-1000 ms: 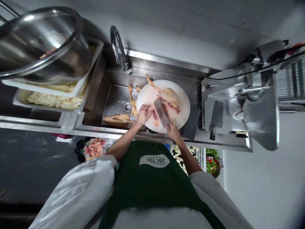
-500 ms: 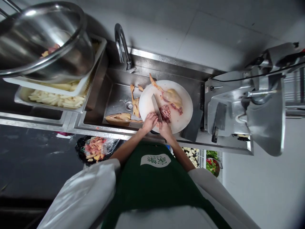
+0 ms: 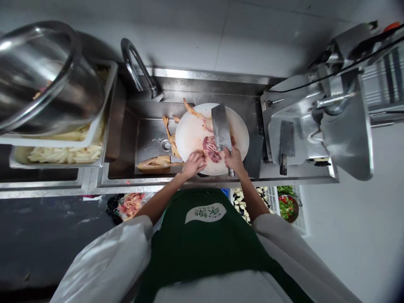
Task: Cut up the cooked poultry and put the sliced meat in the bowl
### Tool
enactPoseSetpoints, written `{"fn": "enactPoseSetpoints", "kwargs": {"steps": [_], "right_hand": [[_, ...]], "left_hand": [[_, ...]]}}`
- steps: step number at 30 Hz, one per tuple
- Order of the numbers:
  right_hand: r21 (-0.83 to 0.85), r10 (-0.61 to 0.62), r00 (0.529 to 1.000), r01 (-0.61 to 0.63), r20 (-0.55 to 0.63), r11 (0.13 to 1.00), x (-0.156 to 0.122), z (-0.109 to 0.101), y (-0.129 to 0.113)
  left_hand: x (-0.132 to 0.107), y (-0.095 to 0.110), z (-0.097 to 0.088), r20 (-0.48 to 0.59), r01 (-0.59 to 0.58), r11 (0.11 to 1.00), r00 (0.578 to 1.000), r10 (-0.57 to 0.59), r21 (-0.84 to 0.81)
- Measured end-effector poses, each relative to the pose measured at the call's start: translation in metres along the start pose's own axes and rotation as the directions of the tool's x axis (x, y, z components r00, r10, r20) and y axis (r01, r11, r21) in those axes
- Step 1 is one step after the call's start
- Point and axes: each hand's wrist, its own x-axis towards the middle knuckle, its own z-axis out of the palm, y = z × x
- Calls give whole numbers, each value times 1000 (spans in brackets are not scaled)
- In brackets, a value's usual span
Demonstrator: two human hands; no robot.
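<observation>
Closed around its handle, my right hand (image 3: 234,160) holds a broad, rectangular grey metal cleaver (image 3: 221,126) over the right half of a round white cutting board (image 3: 189,139). Its long axis runs from the handle near me towards the wall, leaning slightly left, blade end away; it hides part of a pale yellow plucked bird (image 3: 207,125). Just left of the blade lies a heap of dark red sliced meat (image 3: 211,148). My left hand (image 3: 193,165) rests, fingers curled, at the board's near left edge; I cannot tell whether it pinches anything. I judge this a pause between cuts: another stroke would call for steady meat and tucked fingertips. Beyond, left, a brown plucked bird (image 3: 156,164) lies in the stainless-steel sink (image 3: 145,143).
</observation>
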Motion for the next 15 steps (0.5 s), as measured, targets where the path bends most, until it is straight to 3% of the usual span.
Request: {"fn": "enactPoseSetpoints", "kwargs": {"steps": [4, 7, 11, 13, 15], "right_hand": [[175, 239, 966, -219, -102, 960, -68, -34, 28], [248, 335, 937, -303, -101, 920, -124, -40, 56], [466, 485, 875, -428, -2, 774, -164, -16, 87], [527, 510, 860, -439, 12, 728, -161, 6, 91], [535, 505, 863, -432, 12, 726, -148, 31, 85]], "left_hand": [[53, -2, 10, -109, 59, 998, 992, -58, 13], [90, 4, 22, -59, -18, 1000, 998, 18, -9], [95, 17, 28, 48, -138, 990, 989, 140, -38], [83, 26, 29, 76, -168, 984, 982, 172, -54], [72, 37, 33, 41, -127, 991, 991, 129, -47]]}}
